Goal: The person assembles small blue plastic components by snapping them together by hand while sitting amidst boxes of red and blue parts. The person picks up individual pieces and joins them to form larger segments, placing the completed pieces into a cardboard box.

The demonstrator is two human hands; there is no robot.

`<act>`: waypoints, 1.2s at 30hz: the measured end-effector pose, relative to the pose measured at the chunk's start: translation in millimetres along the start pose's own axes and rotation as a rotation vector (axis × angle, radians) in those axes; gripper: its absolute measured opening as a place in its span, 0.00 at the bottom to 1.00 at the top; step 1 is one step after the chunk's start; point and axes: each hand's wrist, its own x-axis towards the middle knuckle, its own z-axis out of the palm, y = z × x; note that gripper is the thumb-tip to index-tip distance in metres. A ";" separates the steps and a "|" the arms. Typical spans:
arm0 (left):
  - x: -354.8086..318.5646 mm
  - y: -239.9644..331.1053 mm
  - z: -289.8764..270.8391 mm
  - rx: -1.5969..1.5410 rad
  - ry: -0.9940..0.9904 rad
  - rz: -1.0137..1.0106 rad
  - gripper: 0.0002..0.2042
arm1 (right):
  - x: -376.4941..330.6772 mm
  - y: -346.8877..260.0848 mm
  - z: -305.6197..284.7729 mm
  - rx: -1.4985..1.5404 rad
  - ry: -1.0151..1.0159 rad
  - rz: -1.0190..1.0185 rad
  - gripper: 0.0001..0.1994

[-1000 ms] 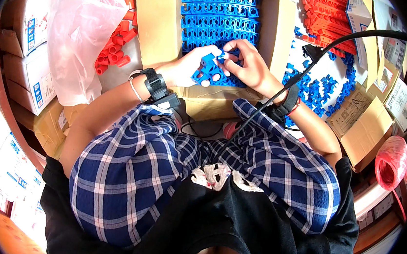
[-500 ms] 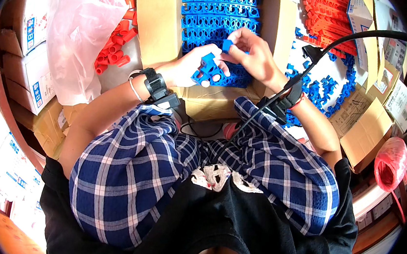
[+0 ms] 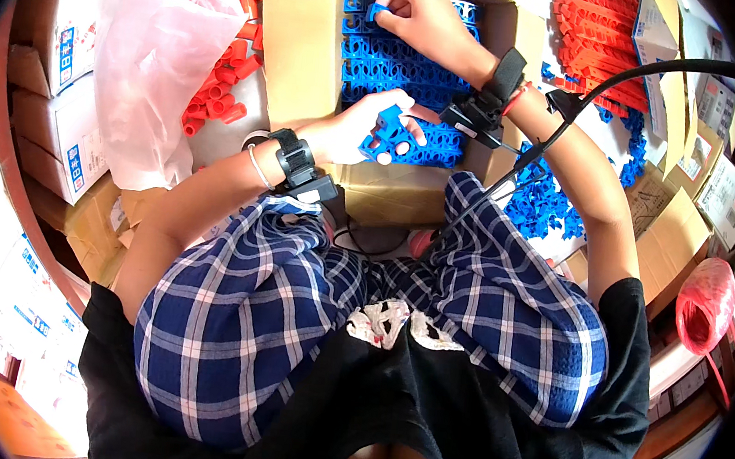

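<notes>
Now my right hand (image 3: pixel 428 18) pinches one blue clip (image 3: pixel 376 11) at the cardboard box's (image 3: pixel 301 46) 12 o'clock edge; left hand (image 3: pixel 355 131) clutches several blue clips (image 3: pixel 390 130) at 6 o'clock, count unclear.

Hemmed in by cardboard box (image 3: pixel 300 55) walls, packed blue parts (image 3: pixel 402 56) below; above, seemingly open for entry.

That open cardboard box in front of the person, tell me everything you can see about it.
The cardboard box is plain brown, open-topped, with its flaps folded outward. It sits just beyond the person's knees. Inside, small blue plastic pieces lie packed in neat rows. The right hand reaches to the far rows, pinching one blue piece; the left hand holds a few more over the near edge. Loose orange pieces lie beside its left wall.
</notes>
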 end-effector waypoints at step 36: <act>1.0 -0.6 4.4 0.017 -0.099 0.015 0.23 | 1.0 -3.2 21.5 -0.685 0.112 -0.336 0.07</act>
